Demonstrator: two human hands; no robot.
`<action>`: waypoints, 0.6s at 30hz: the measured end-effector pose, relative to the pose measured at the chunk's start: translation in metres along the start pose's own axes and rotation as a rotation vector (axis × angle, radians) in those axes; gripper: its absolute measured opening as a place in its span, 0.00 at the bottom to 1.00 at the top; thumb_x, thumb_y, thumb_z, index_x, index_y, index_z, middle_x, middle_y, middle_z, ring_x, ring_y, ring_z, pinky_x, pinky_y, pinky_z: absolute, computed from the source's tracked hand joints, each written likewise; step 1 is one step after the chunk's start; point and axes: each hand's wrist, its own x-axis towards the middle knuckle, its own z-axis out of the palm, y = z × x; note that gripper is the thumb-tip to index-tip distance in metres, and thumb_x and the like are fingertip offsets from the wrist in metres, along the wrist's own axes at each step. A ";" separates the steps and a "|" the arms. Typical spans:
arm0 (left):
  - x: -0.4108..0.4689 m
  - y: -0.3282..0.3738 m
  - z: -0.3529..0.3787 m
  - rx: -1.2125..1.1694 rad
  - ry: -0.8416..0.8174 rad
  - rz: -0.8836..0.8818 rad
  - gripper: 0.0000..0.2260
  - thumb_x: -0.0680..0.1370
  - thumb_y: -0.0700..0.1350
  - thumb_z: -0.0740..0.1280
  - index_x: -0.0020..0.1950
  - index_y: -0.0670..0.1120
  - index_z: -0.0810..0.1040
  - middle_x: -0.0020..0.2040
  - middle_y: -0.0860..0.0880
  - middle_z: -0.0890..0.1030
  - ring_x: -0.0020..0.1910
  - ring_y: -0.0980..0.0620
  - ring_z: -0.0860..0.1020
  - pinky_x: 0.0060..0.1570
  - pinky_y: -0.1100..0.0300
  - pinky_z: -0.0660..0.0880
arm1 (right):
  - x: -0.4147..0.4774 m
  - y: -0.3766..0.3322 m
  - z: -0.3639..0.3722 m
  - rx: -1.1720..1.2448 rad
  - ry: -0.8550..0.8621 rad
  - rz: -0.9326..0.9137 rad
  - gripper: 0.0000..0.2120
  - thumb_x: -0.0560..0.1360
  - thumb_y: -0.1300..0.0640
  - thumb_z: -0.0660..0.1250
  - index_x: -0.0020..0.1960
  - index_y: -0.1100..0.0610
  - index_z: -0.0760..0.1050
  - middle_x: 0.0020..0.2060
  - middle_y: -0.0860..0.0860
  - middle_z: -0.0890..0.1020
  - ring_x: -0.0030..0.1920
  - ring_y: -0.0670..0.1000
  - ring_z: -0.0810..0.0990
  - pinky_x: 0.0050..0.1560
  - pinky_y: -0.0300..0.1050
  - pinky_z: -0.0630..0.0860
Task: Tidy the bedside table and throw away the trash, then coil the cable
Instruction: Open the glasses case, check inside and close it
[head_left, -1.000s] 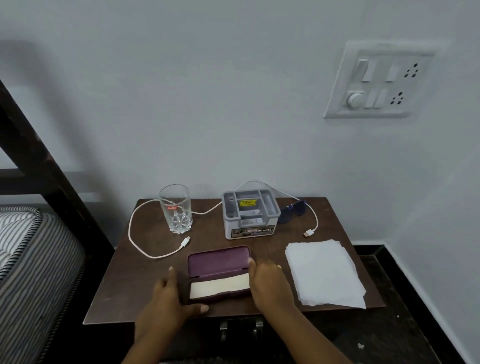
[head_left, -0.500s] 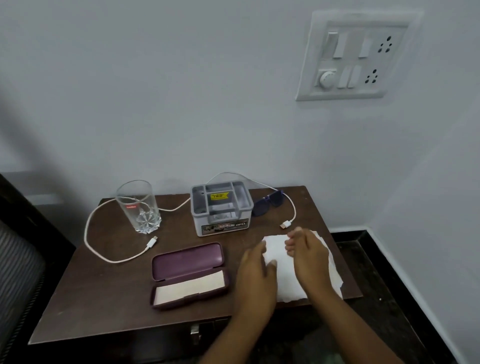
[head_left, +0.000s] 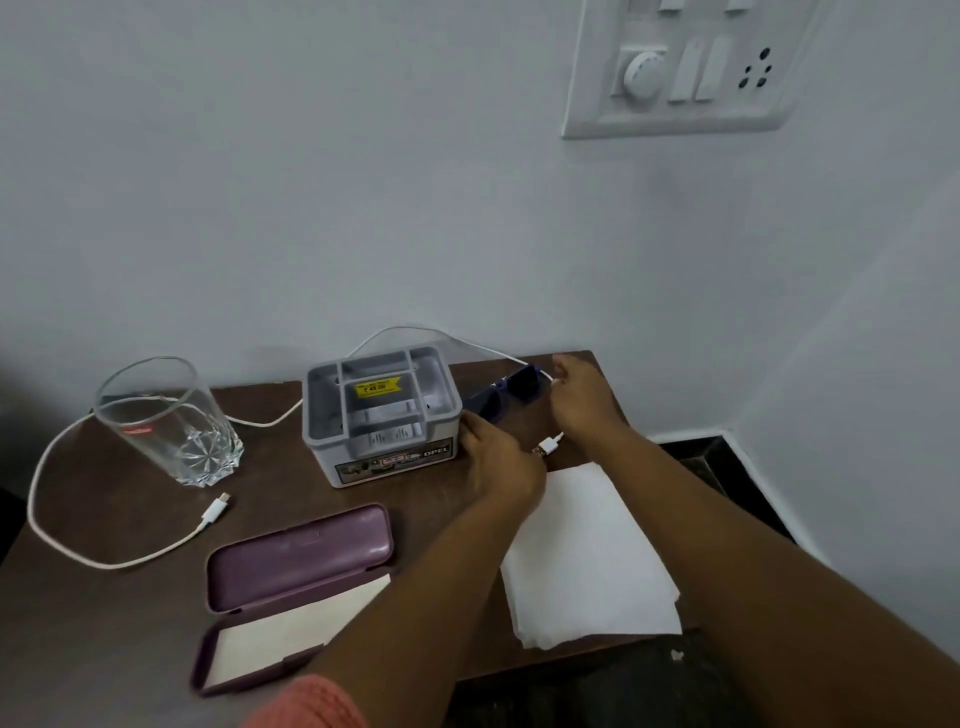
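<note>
Dark blue sunglasses (head_left: 511, 391) lie at the back of the brown bedside table (head_left: 104, 613), just right of a grey organiser box (head_left: 382, 415). My left hand (head_left: 501, 460) curls onto their left end. My right hand (head_left: 584, 400) pinches their right end, where the white cable (head_left: 49, 467) also passes. The cable loops on the left, runs behind the box, and its USB plug (head_left: 548, 446) lies between my hands. A white sheet of tissue paper (head_left: 587, 561) lies under my forearms. An open purple glasses case (head_left: 296, 587) sits in front.
An empty clear drinking glass (head_left: 171, 426) stands at the back left inside the cable loop. A switchboard (head_left: 685, 67) is on the wall above. Dark floor (head_left: 696, 462) shows past the table's right edge.
Both hands left the glasses case, passed over the white paper, and now reach back to the sunglasses beside the box. The camera has moved closer and to the right.
</note>
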 end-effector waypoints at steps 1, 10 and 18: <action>0.002 0.002 0.001 -0.013 0.015 -0.021 0.41 0.76 0.41 0.65 0.75 0.39 0.36 0.78 0.44 0.42 0.74 0.42 0.58 0.67 0.52 0.63 | 0.007 0.001 0.003 -0.007 -0.026 0.012 0.18 0.76 0.69 0.56 0.65 0.66 0.70 0.64 0.61 0.74 0.64 0.59 0.71 0.64 0.48 0.66; 0.014 0.007 -0.002 -0.045 0.083 -0.033 0.38 0.75 0.35 0.62 0.76 0.40 0.40 0.78 0.45 0.47 0.72 0.42 0.62 0.64 0.52 0.67 | 0.027 0.003 0.014 -0.016 -0.053 0.008 0.17 0.75 0.72 0.56 0.61 0.66 0.74 0.60 0.62 0.77 0.61 0.59 0.74 0.60 0.46 0.69; -0.042 0.029 -0.006 -0.277 0.049 0.100 0.37 0.78 0.40 0.61 0.76 0.47 0.37 0.78 0.54 0.42 0.63 0.42 0.72 0.60 0.46 0.74 | -0.012 -0.003 -0.021 0.386 0.216 0.087 0.14 0.76 0.63 0.60 0.58 0.57 0.79 0.57 0.55 0.81 0.57 0.55 0.78 0.61 0.48 0.73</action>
